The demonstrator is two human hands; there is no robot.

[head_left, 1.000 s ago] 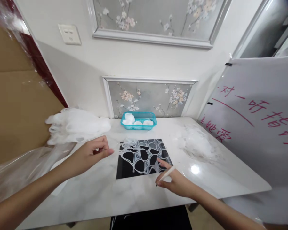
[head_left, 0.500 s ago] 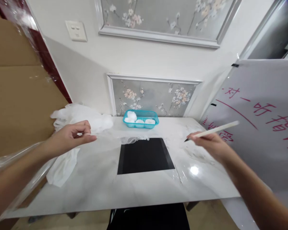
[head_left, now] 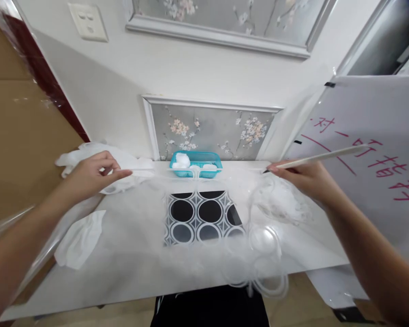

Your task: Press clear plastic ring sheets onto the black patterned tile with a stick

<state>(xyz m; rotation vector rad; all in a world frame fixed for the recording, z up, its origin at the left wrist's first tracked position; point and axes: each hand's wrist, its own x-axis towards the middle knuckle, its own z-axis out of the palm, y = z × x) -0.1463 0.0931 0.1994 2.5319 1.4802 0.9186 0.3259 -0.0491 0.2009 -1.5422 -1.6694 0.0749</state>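
A white sheer mesh with ring-shaped patterns (head_left: 204, 218) hangs stretched between my two hands above the white table (head_left: 129, 272). My left hand (head_left: 93, 175) pinches its upper left edge, fingers closed. My right hand (head_left: 301, 179) holds the upper right edge and also grips a thin pale stick (head_left: 327, 156) pointing right and up. Through the mesh a black square mat (head_left: 199, 213) shows on the table, with the rings standing out against it. The mesh's lower edge hangs over the table's near edge.
A teal basket (head_left: 196, 164) with white rolls sits at the back by the wall. A pile of white mesh (head_left: 88, 159) lies back left, another (head_left: 282, 204) at right. White cloth (head_left: 80, 238) lies left. A whiteboard with red writing (head_left: 371, 159) leans at right. Cardboard stands left.
The mesh, bunched on the mat a second ago, was lifted off and is now spread wide between my hands. My right hand rose from the mat to the right with the stick.
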